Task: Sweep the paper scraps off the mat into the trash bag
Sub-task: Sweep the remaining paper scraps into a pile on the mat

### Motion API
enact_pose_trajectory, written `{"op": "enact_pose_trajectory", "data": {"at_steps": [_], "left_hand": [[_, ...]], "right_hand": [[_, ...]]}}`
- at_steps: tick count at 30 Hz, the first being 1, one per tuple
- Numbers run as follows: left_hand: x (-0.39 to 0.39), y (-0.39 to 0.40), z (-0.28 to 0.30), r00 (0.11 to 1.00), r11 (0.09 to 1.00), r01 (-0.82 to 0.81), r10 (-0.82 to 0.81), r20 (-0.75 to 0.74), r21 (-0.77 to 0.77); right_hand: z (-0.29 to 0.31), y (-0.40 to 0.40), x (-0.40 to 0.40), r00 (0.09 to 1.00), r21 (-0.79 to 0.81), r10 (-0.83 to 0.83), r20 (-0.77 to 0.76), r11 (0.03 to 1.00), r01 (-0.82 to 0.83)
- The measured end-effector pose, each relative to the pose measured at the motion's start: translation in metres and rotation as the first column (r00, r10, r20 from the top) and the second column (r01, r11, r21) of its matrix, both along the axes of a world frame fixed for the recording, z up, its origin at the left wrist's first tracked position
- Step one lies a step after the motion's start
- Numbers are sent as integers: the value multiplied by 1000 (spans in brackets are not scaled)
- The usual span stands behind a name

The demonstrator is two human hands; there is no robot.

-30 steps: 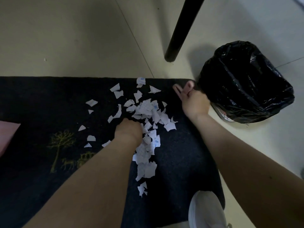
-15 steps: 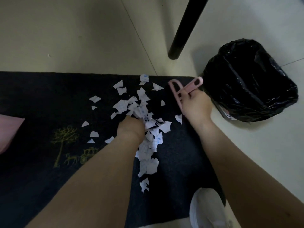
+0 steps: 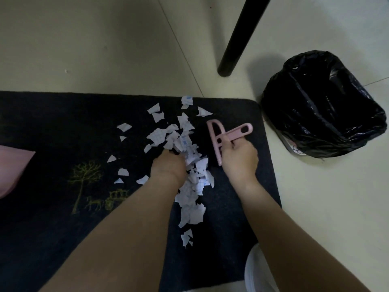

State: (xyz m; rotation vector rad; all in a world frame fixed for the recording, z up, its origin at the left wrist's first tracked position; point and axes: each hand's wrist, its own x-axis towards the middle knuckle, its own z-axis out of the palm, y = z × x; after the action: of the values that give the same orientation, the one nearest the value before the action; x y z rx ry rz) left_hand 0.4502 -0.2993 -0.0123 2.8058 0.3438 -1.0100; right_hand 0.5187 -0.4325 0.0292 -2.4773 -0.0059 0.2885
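Note:
Several white paper scraps (image 3: 185, 144) lie in a heap on the dark mat (image 3: 52, 133), with a few stray pieces to the left. My left hand (image 3: 168, 167) rests in the heap with its fingers buried among the scraps. My right hand (image 3: 239, 159) grips a small pink hand brush (image 3: 219, 135) by its handle, the brush head standing just right of the heap. The black trash bag (image 3: 322, 102) stands open on the floor to the right of the mat's corner.
A black furniture leg (image 3: 237, 36) stands on the pale tiled floor behind the mat. A pink object (image 3: 12, 169) lies at the mat's left edge. A white shoe (image 3: 259, 272) shows at the bottom. A yellow tree pattern (image 3: 84, 180) marks the mat.
My right hand has brought the pink brush left and nearer, from the mat's far right corner to the side of the heap. My left hand has pushed scraps right, bunching the heap.

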Motion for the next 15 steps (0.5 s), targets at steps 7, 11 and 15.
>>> {"op": "enact_pose_trajectory", "data": {"at_steps": [7, 11, 15], "left_hand": [[-14, 2, 5, 998, 998, 64, -64, -3, 8], [-23, 16, 10, 992, 992, -29, 13, 128, 123], [-30, 35, 3, 995, 980, -76, 63, 71, 185]], "right_hand": [[6, 23, 52, 985, -181, 88, 149, 982, -60], [-4, 47, 41, 955, -232, 278, 105, 940, -248], [0, 49, 37, 967, -176, 214, 140, 966, -189]]}}
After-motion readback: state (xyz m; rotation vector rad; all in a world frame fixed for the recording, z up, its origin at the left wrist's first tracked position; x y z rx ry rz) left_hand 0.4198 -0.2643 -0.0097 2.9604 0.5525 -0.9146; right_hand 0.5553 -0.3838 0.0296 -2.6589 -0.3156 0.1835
